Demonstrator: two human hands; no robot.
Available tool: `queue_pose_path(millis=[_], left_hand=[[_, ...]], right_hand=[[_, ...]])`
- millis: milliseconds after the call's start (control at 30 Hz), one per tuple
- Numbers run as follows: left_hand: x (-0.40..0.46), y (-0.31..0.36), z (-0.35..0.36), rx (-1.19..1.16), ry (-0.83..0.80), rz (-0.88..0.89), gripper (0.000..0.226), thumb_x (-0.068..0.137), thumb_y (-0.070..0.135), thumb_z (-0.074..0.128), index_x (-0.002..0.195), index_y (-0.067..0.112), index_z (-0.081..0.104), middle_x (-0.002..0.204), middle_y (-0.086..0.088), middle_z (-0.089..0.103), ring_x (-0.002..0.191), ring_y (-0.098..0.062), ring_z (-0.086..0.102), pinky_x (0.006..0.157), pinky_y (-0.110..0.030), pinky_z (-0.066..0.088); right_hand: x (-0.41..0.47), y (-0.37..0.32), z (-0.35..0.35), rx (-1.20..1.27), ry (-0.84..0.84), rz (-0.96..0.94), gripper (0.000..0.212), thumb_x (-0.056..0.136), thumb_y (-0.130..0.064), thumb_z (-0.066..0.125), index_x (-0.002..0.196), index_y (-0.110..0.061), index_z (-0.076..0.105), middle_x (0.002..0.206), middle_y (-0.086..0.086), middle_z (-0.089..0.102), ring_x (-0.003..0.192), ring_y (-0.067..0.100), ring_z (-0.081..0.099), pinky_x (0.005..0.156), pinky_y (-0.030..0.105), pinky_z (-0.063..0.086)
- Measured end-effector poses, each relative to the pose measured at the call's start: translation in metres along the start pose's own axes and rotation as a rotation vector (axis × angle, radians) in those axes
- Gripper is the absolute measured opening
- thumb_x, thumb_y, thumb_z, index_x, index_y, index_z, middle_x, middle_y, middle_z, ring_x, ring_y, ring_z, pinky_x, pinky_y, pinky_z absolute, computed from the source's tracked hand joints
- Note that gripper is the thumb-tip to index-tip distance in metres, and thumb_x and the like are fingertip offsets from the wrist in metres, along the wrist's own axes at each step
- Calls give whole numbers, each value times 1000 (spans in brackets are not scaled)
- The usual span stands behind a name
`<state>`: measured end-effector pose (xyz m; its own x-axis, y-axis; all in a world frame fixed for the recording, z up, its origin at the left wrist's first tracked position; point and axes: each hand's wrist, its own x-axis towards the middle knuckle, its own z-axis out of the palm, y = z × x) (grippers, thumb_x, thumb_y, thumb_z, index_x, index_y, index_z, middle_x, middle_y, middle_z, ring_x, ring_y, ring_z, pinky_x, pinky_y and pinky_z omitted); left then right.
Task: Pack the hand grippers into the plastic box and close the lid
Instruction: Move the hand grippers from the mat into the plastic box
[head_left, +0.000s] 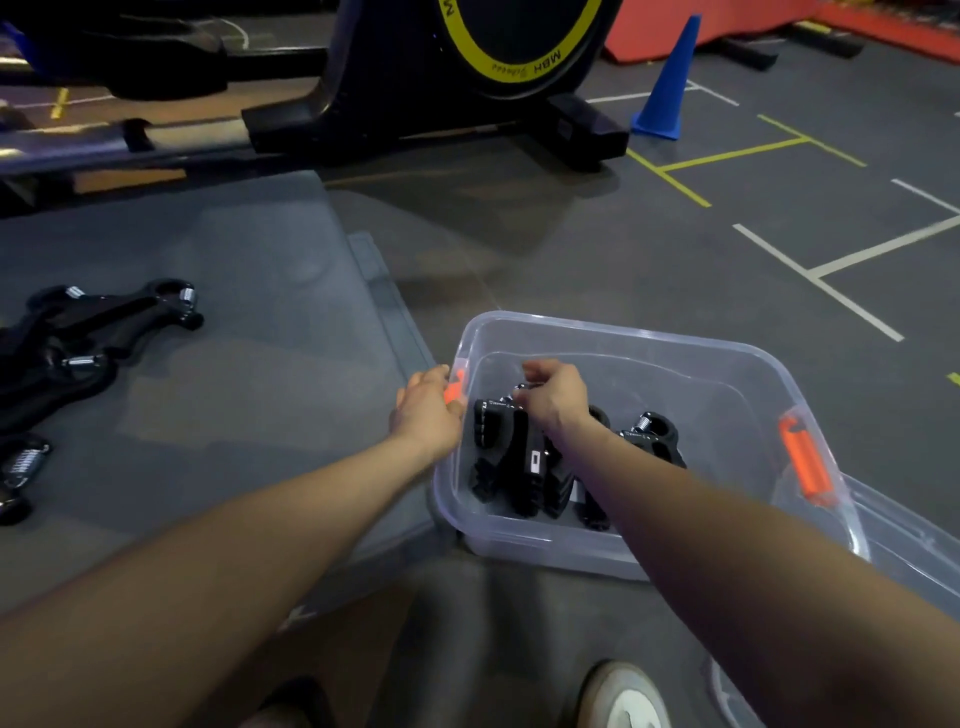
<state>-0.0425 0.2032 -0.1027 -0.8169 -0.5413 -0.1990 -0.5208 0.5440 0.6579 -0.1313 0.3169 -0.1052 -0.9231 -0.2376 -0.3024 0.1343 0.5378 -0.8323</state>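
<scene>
Fingers of the right hand (553, 397) curl down around the spring end of a black gripper (524, 457), holding it among the others standing inside the box (613, 338). Left hand (428, 410) grips the box's near-left rim beside an orange latch (456, 387), apparently steadying it. This looks like the placing step, partway through packing: more loose grippers (88, 338) lie well off to the left of the fingers on the mat (260, 312). Next the right hand would need to let go and lift clear of the rim, then reach across for the remaining ones. Room is left in the box beyond and to the right of the fingers. A clear piece by the right forearm, with a second latch (802, 462) near it, may be the lid (904, 551); I cannot tell for sure.
</scene>
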Motion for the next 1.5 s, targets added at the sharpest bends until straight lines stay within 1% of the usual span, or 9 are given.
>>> queue_pose_path(millis=[133,300,433,600,733,833,1033,1167,1500], left_hand=[[-1,-24,-49,-24,107,-57,46,89,23,57,131,8,47,130,-20,49,124,-34,45,109,-37,35],[-17,-84,-114,-28,223,-202,42,87,16,59,126,5,49,130,-19,48,121,-32,49,109,-34,36],[-37,-136,-156,1,279,-310,44,87,19,59,128,9,48,132,-16,46,124,-30,48,109,-34,36],[-59,-197,-197,53,337,-401,47,82,18,66,125,7,51,129,-19,47,122,-33,49,107,-38,38],[-75,-238,-217,153,370,-485,49,82,22,66,126,9,48,130,-16,42,125,-33,41,107,-38,36],[-81,-264,-226,241,392,-520,43,83,18,61,123,8,47,130,-15,41,125,-34,37,103,-42,38],[-85,-297,-228,418,322,-560,41,88,10,48,129,11,39,132,-13,40,125,-32,40,99,-42,38],[-78,-299,-227,448,340,-570,38,92,14,47,129,9,40,132,-15,39,126,-32,38,101,-41,37],[-77,-263,-212,403,274,-551,31,90,6,50,121,7,48,128,-18,46,121,-36,44,97,-43,41]], right_hand=[[-9,-43,19,-65,-33,-192,45,82,-2,65,126,-4,56,125,14,62,104,21,59,99,31,44],[-35,-87,80,-131,-168,-274,48,80,-5,69,126,-2,55,122,16,62,113,26,59,97,30,43],[-59,-104,149,-206,-286,-288,47,79,-8,72,123,0,57,100,12,59,91,17,52,99,32,45],[-94,-125,226,-260,-444,-341,48,82,-8,69,126,-1,54,121,16,62,115,27,58,98,28,41],[-111,-134,280,-298,-514,-391,47,81,-7,69,125,0,55,95,7,53,91,15,51,96,30,44],[-118,-131,308,-327,-534,-408,46,80,-12,71,122,-4,57,93,1,50,88,12,46,96,29,44],[-126,-124,324,-308,-541,-383,46,80,-13,71,123,-7,58,117,11,66,107,21,62,96,26,44],[-125,-122,319,-305,-540,-372,41,78,-10,72,116,-3,60,95,8,62,87,15,54,90,25,45],[-119,-126,277,-299,-535,-344,41,83,-8,66,122,-1,55,81,1,54,85,12,49,53,9,36]])
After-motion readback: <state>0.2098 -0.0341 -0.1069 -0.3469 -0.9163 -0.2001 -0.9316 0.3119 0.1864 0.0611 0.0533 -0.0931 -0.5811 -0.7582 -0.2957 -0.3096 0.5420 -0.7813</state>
